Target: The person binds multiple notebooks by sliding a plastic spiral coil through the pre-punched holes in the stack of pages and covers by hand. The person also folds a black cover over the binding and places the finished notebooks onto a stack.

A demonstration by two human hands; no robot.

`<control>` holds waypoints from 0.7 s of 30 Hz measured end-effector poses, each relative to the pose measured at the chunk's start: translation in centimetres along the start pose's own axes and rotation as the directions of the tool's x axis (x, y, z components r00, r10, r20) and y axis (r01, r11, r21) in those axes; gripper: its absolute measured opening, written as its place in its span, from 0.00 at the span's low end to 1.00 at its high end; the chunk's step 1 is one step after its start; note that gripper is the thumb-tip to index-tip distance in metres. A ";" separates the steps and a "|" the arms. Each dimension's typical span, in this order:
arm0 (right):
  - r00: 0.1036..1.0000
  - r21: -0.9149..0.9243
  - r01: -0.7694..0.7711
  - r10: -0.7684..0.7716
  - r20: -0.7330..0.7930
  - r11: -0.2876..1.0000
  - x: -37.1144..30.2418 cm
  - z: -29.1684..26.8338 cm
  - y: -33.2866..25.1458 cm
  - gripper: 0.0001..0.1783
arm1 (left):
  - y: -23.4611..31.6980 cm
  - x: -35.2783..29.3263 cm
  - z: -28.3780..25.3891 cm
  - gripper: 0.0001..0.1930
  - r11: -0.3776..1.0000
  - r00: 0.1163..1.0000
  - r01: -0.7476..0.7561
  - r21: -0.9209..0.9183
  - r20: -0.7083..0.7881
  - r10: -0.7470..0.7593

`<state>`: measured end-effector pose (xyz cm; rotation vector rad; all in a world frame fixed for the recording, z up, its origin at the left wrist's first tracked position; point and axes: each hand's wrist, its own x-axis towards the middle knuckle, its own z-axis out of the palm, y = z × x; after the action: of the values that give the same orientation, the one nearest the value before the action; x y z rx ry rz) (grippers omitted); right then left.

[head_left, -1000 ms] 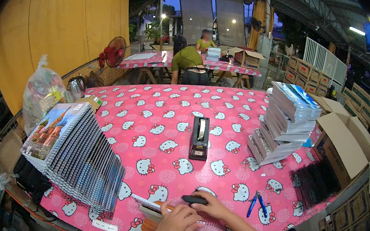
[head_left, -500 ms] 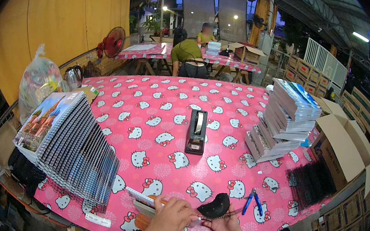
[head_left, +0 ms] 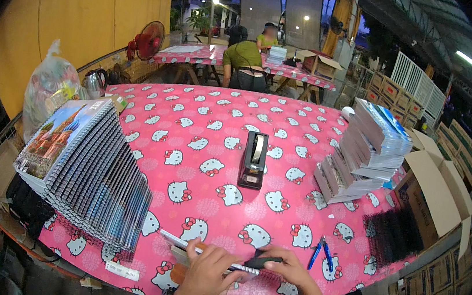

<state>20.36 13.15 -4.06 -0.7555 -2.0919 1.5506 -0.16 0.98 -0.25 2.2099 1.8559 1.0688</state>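
Near the front edge of the table, my left hand (head_left: 207, 272) is closed around a thin notebook (head_left: 170, 238), which is tilted with its bound edge toward my right. My right hand (head_left: 286, 267) grips a black half-round pad (head_left: 261, 261) and presses it along that edge. Beneath the right fingers a dark spiral coil (head_left: 273, 276) sticks out past the notebook's end. An orange-brown wooden piece (head_left: 177, 273) shows partly under my left hand. Blue-handled pliers (head_left: 323, 254) lie just right of my right hand.
Spiral notebooks form a tall stack (head_left: 93, 178) at left. A tape dispenser (head_left: 253, 161) stands mid-table. At right are a leaning stack of unbound books (head_left: 363, 156), a heap of black coils (head_left: 391, 238) and an open carton (head_left: 436, 182). Two people work beyond, near a red fan (head_left: 149, 40).
The black pad has turned from lying broad side up to edge-on, and my right hand has moved onto the notebook's bound edge. My left hand stays on the notebook.
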 end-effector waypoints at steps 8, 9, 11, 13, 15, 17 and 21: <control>0.999 -0.176 0.010 -0.017 -0.038 0.984 1.3 -1.2 -2.0 0.31 | 0.3 0.3 -0.3 0.27 0.996 0.994 0.049 -0.076 -0.097 -0.056; 0.994 0.114 0.099 -0.094 -0.052 0.989 1.0 -1.5 -1.8 0.28 | 0.3 0.3 -0.3 0.28 0.996 0.995 0.041 -0.080 -0.090 -0.048; 0.969 0.333 0.166 -0.215 0.118 0.928 0.8 -1.0 -2.5 0.24 | 0.0 -0.1 -0.3 0.30 0.996 0.997 0.030 -0.084 -0.070 -0.036; 0.976 0.214 0.074 -0.114 0.185 0.974 1.4 -0.5 -2.7 0.26 | -0.2 -0.1 -0.4 0.31 0.998 0.997 0.037 -0.055 -0.072 -0.041; 0.994 0.079 0.034 -0.041 0.097 0.996 1.8 -0.8 -2.1 0.28 | -0.5 0.1 -0.8 0.31 0.999 0.996 0.041 -0.030 -0.074 -0.043; 0.970 0.336 0.175 -0.219 0.100 0.926 1.1 -0.6 -2.1 0.31 | -1.0 -0.4 -1.4 0.31 0.998 0.995 0.066 -0.005 -0.072 -0.066; 0.991 -0.033 0.082 -0.079 0.104 0.996 2.4 0.5 -2.6 0.35 | -1.3 -0.3 -1.7 0.31 0.998 0.995 0.064 -0.008 -0.073 -0.064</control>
<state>17.80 13.77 -1.70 -0.6078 -2.2022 1.5408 -2.23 0.43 0.29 2.1204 1.9364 1.1570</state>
